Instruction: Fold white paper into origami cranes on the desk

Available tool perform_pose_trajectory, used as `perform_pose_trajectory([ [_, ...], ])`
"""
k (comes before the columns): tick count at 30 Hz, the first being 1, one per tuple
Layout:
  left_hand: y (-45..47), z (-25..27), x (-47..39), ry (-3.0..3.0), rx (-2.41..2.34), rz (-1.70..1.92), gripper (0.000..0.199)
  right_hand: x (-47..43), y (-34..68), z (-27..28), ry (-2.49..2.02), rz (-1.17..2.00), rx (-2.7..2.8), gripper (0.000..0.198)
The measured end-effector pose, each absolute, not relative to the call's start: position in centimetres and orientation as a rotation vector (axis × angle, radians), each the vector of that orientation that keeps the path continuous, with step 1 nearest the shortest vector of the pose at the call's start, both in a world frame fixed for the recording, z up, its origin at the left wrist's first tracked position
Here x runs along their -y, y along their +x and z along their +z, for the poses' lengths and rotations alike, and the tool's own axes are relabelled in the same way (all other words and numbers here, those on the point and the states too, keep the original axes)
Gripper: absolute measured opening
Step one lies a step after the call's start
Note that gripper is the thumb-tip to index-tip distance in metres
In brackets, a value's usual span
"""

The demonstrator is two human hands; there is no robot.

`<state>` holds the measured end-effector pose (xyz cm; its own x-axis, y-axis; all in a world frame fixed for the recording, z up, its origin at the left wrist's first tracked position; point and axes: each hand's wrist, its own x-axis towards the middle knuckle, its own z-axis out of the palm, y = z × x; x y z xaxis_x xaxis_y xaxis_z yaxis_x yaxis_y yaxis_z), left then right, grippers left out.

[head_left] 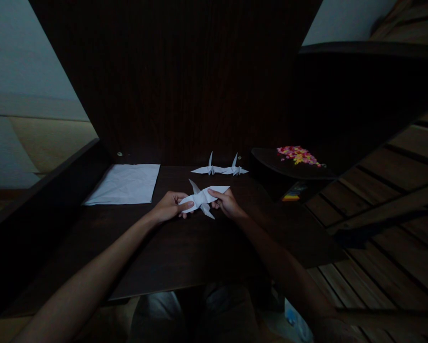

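Observation:
A white folded paper crane (201,198) is held between my two hands, above the dark desk. My left hand (171,206) pinches one wing, its thumb lying on top of the paper. On the opposite wing my right hand (227,202) does the same, thumb on top and fingers beneath. The crane's two narrow points stick out, one toward the back and one toward me. Behind it, two finished-looking paper cranes (211,169) stand side by side near the back panel.
A stack of white paper sheets (124,185) lies on the left of the desk (156,259). To the right, a low dark shelf (267,159) bears a heap of small pink and yellow pieces (299,155). A raised side board (38,224) edges the desk's left.

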<state>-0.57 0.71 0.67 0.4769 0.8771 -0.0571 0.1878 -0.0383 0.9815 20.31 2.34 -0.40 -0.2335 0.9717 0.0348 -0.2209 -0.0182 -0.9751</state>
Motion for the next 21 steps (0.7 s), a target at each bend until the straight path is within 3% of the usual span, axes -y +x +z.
perform_pose_trajectory([
  [21,-0.49,0.32,-0.74,1.508,-0.916,0.825,0.034,-2.38,19.83,-0.47,-0.839,1.546,1.068,0.024],
])
